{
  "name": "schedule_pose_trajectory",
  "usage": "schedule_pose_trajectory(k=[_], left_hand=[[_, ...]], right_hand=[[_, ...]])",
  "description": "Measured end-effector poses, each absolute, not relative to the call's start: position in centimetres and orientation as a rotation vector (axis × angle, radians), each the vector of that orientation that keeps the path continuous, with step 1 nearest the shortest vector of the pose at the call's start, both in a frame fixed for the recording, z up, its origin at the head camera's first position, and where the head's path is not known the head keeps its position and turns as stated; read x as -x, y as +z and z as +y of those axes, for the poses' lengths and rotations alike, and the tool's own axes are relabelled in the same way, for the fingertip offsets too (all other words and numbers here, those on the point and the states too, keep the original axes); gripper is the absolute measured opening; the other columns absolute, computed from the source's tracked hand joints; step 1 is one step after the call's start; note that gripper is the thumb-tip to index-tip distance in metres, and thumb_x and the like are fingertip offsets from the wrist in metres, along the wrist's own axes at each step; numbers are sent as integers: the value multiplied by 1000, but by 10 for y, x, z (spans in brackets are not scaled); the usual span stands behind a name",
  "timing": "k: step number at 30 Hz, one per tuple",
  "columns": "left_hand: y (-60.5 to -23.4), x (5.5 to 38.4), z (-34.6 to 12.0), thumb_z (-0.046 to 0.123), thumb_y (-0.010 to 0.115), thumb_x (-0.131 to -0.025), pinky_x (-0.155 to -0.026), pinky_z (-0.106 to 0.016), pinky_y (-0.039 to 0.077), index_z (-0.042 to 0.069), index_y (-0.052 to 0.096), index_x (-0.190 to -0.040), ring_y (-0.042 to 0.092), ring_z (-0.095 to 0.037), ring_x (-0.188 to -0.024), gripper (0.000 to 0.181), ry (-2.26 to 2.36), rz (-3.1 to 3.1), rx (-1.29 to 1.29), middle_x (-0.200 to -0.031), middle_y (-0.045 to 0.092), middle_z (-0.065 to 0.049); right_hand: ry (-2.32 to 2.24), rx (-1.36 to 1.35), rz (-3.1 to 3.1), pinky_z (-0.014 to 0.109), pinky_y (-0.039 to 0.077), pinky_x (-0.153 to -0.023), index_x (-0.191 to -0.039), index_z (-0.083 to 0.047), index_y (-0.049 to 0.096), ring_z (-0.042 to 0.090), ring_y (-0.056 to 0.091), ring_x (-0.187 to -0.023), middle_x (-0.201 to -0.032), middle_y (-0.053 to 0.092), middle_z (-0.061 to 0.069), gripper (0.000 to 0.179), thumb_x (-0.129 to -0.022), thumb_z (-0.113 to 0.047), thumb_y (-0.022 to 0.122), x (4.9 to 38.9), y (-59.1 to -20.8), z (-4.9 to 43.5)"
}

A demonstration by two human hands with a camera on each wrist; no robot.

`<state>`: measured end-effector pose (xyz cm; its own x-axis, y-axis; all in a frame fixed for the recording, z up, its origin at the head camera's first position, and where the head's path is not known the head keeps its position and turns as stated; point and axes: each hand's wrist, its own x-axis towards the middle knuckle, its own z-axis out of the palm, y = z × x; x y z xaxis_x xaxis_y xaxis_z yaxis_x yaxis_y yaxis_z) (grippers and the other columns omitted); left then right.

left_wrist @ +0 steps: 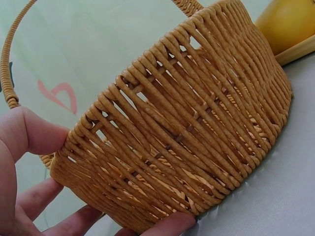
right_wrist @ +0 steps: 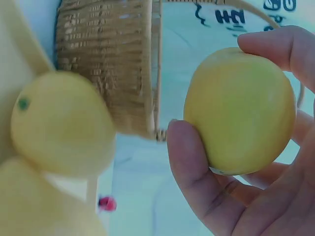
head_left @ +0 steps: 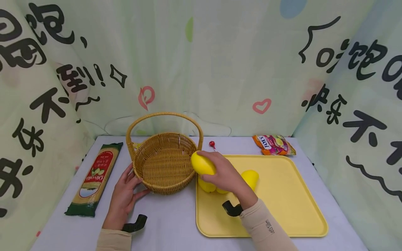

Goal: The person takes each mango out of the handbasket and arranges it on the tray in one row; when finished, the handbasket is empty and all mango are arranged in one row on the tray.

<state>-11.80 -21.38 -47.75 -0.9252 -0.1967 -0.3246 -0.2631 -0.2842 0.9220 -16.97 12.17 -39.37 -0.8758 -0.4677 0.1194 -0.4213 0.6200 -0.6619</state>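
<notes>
A wicker basket (head_left: 166, 164) with a tall handle stands on the table, nothing inside it. My left hand (head_left: 124, 195) holds its left side; in the left wrist view the thumb (left_wrist: 42, 132) is at the rim and the fingers spread along the outer wall. My right hand (head_left: 223, 170) grips a smooth yellow fruit (head_left: 202, 164) beside the basket's right rim. In the right wrist view, thumb and fingers curl round this fruit (right_wrist: 241, 113). Several more yellow fruits (head_left: 250, 179) lie on the yellow tray (head_left: 282, 202) below, partly hidden by the right hand.
A long green and gold packet (head_left: 95, 179) lies left of the basket. A red lollipop (head_left: 212, 144) is behind the tray's left corner, and an orange snack bag (head_left: 274, 145) lies at its back edge. Something yellow (head_left: 136, 145) shows behind the basket. Printed curtains enclose the table.
</notes>
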Motion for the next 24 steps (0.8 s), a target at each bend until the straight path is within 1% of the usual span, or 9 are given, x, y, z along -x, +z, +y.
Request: schedule_pose_trajectory(k=[3,11,18,22,24], left_hand=[[-478,118,-214,10,51,-108,-100,-57,60,40,21,-169,47,-26,-146,75,2413,1845,593,-176,25,2],[-477,119,-214,8,51,-107,-101,-60,57,39,20,-169,44,-28,-151,76,2420,1826,608,-177,22,2],[-478,120,-214,8,50,-106,-99,-56,60,40,19,-169,45,-29,-151,77,2414,1828,606,-177,23,2],[-479,120,-214,8,51,-106,-100,-58,59,41,20,-169,45,-28,-150,77,2411,1830,621,-177,22,3],[-480,120,-214,9,51,-106,-101,-60,57,41,20,-169,45,-29,-150,77,2409,1835,631,-178,22,3]], right_hand=[[-1152,742,2783,48,54,-101,-155,-28,53,27,60,-120,-150,59,6,71,-89,-22,77,168,-397,136],[-1202,633,2802,53,57,-101,-156,-29,52,33,60,-124,-151,58,11,74,-88,-22,80,159,-399,165],[-1204,512,2832,61,54,-106,-156,-27,51,36,58,-131,-155,55,12,74,-88,-22,80,156,-407,191],[-1207,453,2848,60,55,-106,-156,-26,51,36,57,-130,-155,55,12,74,-88,-23,80,151,-411,203],[-1201,424,2860,58,56,-105,-156,-26,51,35,58,-128,-155,55,12,74,-89,-24,81,149,-412,209]])
